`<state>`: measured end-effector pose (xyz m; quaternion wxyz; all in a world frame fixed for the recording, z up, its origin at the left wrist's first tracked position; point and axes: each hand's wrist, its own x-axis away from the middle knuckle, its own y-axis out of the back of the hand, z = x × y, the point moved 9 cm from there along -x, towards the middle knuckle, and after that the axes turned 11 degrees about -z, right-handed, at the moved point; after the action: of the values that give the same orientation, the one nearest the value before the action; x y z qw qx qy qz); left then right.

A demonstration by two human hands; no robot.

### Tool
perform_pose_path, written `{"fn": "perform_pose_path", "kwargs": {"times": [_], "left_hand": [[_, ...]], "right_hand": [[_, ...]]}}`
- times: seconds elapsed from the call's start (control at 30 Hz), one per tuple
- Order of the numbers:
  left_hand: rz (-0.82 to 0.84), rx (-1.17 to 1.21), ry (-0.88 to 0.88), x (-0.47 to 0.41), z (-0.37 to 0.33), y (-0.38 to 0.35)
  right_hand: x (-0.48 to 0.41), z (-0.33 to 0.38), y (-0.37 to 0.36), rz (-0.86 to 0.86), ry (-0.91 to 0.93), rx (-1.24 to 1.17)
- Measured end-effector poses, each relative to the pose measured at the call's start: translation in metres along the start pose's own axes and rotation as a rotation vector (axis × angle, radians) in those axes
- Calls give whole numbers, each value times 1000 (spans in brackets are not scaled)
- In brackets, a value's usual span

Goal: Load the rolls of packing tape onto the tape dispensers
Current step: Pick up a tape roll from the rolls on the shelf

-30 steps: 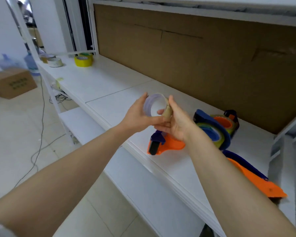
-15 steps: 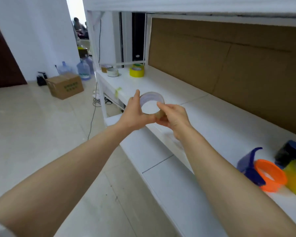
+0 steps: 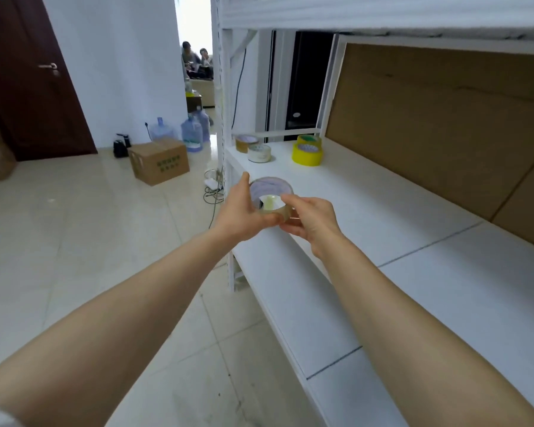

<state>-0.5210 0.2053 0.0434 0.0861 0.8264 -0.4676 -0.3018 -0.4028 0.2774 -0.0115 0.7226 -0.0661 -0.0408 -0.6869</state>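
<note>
Clear packing tape roll (image 3: 272, 195) hangs just over the white shelf's (image 3: 413, 241) front edge, left hand (image 3: 244, 214) fingers curled round its near side, right hand (image 3: 312, 223) fingers pinching the outer wrap. Risk: slick film could slide out of this light pinch and drop to the floor (image 3: 105, 241). Roll looks translucent, glossy, with a wide open core, tilted toward the camera.

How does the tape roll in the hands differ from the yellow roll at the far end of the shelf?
The held roll is pale tan and translucent; the yellow roll is opaque bright yellow. The held roll is gripped off the shelf by the left hand and right hand, tilted with its hole toward the camera; the yellow roll lies flat on the shelf, with no hand on it. Both are ring-shaped tape rolls, neither on a dispenser.
</note>
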Motion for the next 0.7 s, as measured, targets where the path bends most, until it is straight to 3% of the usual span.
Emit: {"fn": "perform_pose_path", "kwargs": {"times": [0.23, 0.4, 0.7], "left_hand": [[-16, -56, 61, -135, 58, -11], [-14, -47, 30, -213, 88, -22], [147, -237, 91, -341, 160, -67]], "right_hand": [[-121, 26, -64, 13, 7, 6], [-194, 41, -94, -50, 47, 172], [-295, 62, -135, -146, 129, 157]]}}
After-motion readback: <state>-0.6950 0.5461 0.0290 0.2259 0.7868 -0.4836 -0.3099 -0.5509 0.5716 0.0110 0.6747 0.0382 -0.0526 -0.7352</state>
